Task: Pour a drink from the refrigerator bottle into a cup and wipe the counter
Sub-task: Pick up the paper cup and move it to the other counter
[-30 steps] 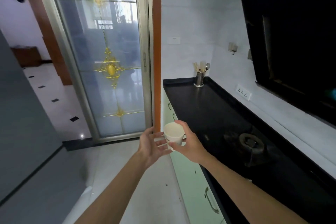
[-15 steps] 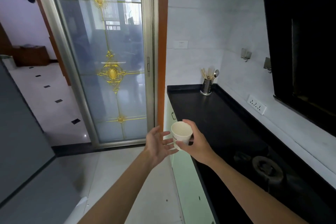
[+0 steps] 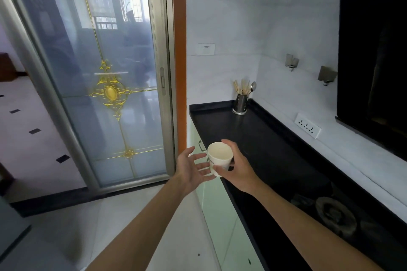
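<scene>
Head view showed your right hand (image 3: 240,169) grasping the white cup (image 3: 219,156), thumb on the near wall and fingers round the far wall. The cup was upright, looked empty, and was held in the air just above the front edge of the black tabletop (image 3: 264,138). Your left hand (image 3: 189,169) was released, palm turned toward the cup and fingers spread. Its fingertips lay just beside the cup wall; whether they touched it could not be told. No bottle and no cloth were in view, so the task was judged to be at an early stage, with the cup not yet set down. The step in hand was most likely placing the cup. To do it well, you needed to carry the cup further in over the bare tabletop, between the utensil holder (image 3: 240,103) at the far corner and the stove burner (image 3: 334,213) nearer you, and well back from the front edge. You needed to keep the rim level, seat the base flat, and only then release. The cup looked light and thin-walled, so a gentle grip was advised. The left hand was best kept free for fetching the bottle.
</scene>
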The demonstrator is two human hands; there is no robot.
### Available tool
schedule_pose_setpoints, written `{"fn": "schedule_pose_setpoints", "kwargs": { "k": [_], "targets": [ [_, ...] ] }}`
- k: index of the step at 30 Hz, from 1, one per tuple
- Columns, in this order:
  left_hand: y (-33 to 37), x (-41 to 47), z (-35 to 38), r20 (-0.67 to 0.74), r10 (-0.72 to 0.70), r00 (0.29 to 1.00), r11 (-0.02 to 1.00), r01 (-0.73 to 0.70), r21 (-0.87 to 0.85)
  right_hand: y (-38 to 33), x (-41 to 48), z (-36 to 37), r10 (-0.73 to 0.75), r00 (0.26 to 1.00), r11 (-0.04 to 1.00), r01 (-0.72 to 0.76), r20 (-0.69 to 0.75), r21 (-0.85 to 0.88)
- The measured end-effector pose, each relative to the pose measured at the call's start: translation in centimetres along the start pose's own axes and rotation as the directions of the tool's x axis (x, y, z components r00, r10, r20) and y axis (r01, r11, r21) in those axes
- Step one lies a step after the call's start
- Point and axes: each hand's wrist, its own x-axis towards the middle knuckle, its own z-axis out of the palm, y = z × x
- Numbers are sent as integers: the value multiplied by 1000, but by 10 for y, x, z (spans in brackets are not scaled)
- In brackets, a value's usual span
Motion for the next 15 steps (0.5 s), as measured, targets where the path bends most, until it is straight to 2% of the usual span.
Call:
{"fn": "schedule_pose_setpoints", "kwargs": {
  "k": [15],
  "targets": [
    [79,82,-11,74,-81,994,996,80,28,14,100,26,77,989,997,-78,-124,-2]
  ]
}}
